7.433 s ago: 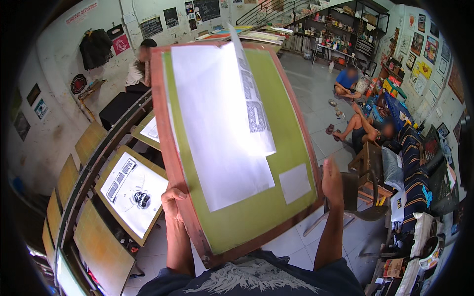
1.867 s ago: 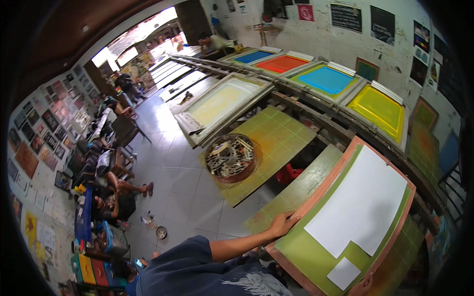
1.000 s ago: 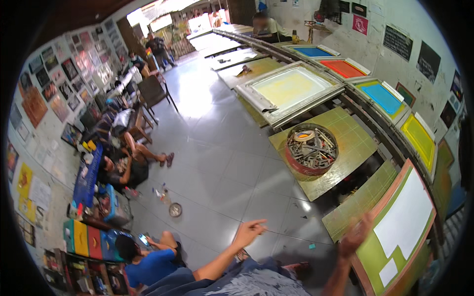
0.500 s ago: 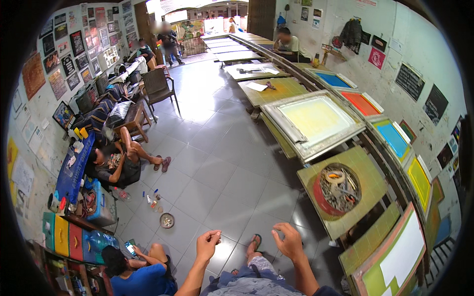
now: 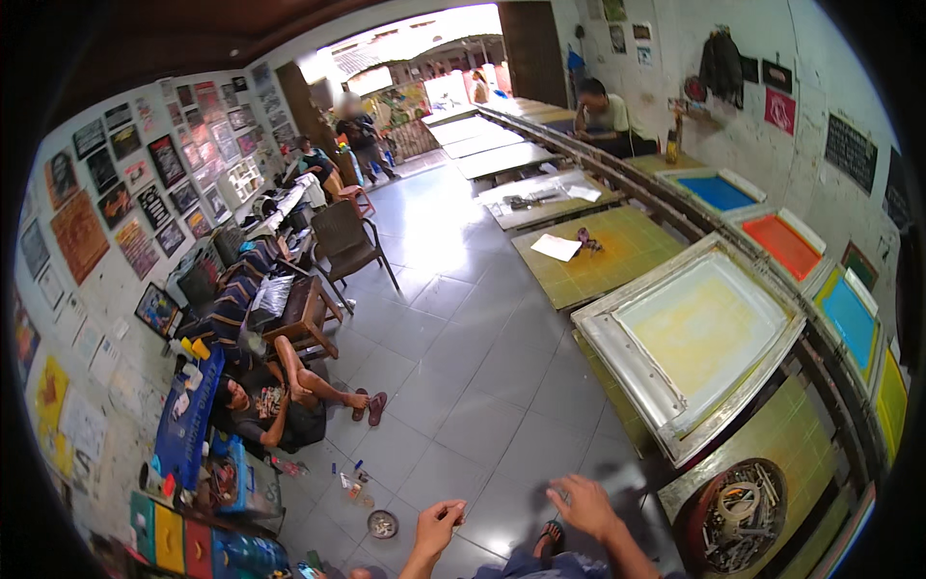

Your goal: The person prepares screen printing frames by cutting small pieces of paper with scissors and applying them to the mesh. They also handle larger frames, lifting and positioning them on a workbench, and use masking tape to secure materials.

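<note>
Over the tiled floor, my left hand [image 5: 441,529] is raised with its fingers curled and the thumb pressed to the fingertips. Whether something small sits in that pinch I cannot make out. To its right hovers my right hand [image 5: 585,508], fingers loosely bent and apart, holding nothing. Neither hand touches anything around it. Nearest to the left hand, on the floor, is a round dish [image 5: 383,524] with small pale bits in it. A round reddish tub [image 5: 696,526] full of tools and scraps stands on a greenish board to the right of my right hand.
A large screen-printing frame [image 5: 627,365] lies on the right-hand row of tables, with coloured screens [image 5: 714,191] behind. A person [image 5: 265,405] sits on the floor at left, near a brown chair [image 5: 344,243]. Another person [image 5: 603,121] leans at the far tables. Small items [image 5: 355,480] lie on the floor.
My view has turned left and upward, so the room appears shifted right and down. The blue-shirted person at lower left has mostly left the picture. Both hands keep much the same pose.
</note>
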`<state>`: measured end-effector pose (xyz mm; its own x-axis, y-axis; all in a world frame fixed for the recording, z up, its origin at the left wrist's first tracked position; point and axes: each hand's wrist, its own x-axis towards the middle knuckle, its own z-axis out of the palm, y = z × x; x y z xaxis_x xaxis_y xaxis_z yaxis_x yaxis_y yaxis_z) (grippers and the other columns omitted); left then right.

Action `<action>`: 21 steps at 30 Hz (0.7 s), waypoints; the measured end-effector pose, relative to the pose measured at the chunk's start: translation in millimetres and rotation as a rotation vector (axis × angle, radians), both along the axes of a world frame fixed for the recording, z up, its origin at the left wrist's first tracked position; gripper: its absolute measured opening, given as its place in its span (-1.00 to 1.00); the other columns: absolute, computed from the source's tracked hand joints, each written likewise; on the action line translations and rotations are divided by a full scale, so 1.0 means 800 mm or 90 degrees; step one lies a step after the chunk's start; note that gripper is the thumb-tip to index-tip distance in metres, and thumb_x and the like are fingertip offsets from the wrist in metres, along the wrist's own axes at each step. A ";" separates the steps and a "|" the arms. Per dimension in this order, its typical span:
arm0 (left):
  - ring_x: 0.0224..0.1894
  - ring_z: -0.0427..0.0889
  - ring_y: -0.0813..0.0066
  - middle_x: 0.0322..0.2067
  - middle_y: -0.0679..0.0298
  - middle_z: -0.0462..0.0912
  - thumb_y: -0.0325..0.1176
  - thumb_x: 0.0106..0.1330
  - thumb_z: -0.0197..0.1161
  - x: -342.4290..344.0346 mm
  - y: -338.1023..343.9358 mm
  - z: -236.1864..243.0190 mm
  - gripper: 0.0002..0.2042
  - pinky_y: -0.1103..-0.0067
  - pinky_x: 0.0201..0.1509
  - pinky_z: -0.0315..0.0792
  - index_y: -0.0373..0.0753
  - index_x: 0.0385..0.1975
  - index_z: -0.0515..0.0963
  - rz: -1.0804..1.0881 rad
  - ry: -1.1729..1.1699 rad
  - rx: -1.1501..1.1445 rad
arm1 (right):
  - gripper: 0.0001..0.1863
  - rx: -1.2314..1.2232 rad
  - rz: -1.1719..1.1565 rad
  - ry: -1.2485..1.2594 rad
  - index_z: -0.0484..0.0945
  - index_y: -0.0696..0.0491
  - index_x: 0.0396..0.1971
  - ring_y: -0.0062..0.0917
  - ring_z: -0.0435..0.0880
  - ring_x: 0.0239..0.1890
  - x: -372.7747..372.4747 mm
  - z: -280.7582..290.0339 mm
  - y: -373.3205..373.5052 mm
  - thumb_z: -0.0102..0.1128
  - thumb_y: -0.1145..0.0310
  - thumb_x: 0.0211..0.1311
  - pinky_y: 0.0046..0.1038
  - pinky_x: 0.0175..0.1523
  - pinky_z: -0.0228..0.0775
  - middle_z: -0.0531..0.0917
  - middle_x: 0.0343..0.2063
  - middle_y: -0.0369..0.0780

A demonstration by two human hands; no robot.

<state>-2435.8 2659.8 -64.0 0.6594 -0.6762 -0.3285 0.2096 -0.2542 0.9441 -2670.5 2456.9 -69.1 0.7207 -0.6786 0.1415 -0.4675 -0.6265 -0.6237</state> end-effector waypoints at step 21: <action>-0.47 0.50 0.56 -0.50 0.34 0.53 -0.40 0.35 0.23 0.451 -0.355 -0.041 -0.86 0.60 -0.33 0.41 -0.37 -0.31 0.61 0.203 0.049 -0.036 | -0.69 0.104 0.170 -0.024 0.67 -0.02 -0.07 -0.15 0.69 -0.13 0.485 0.042 -0.361 0.20 0.09 0.39 -0.18 -0.05 0.55 0.70 -0.21 -0.15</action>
<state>-2075.1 2375.9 -97.0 0.8159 -0.4576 -0.3533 0.3412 -0.1122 0.9333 -2282.5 2168.4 -35.6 0.8726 -0.4825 0.0760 -0.2753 -0.6143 -0.7395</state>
